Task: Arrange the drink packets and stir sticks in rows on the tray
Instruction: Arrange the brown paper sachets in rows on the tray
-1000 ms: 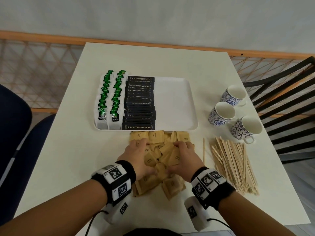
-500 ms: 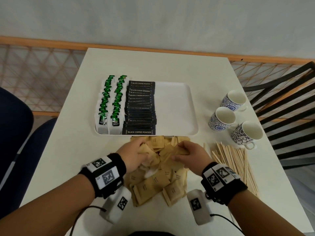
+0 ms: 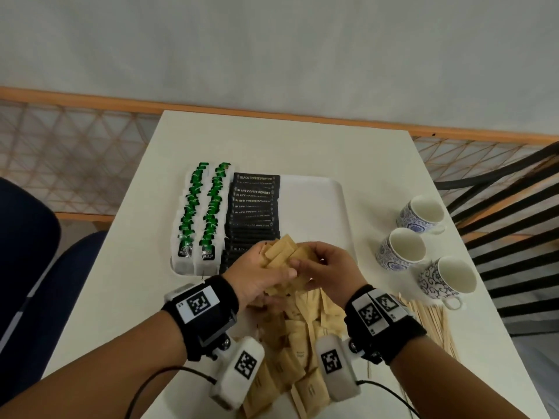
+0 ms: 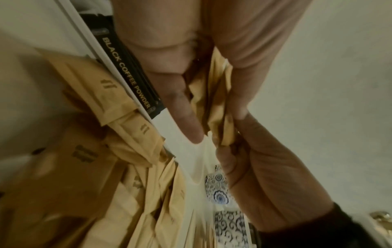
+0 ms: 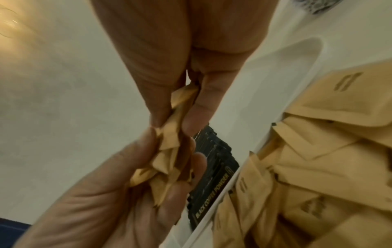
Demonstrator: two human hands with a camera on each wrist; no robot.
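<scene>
Worktop (image 3: 378,164) carries the white tray (image 3: 314,207), its right part still bare beside the black coffee packets (image 3: 254,207). Brown packets (image 3: 296,352) lie heaped below it, stir sticks (image 3: 429,325) to the right. Left hand (image 3: 257,276) and right hand (image 3: 329,270) both grip a small bundle of brown packets (image 3: 282,257) above the tray's near edge. Light, soft and probably slippery, they are best pinched across the flat faces.

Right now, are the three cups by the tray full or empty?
Empty: from the head view, each of the three cups stands upright beside the tray showing a bare white inside.
</scene>
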